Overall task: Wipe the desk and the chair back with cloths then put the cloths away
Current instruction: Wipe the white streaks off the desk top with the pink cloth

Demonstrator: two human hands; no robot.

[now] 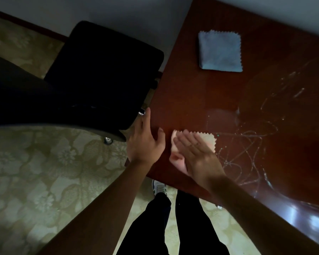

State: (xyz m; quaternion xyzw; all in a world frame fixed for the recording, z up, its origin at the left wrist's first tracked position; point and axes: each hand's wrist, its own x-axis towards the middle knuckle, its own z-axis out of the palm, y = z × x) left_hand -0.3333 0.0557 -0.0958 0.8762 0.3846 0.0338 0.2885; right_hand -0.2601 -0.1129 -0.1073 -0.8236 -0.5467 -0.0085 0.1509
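Your right hand lies flat, fingers straight, on the pink cloth, hiding most of it. Your left hand rests open at the table edge, seemingly empty. The blue cloth lies farther back.

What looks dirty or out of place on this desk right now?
Pale squiggly streaks cover the dark desk right of the pink cloth under the right hand, beside a dull smudged patch. The blue cloth lies folded, untouched.
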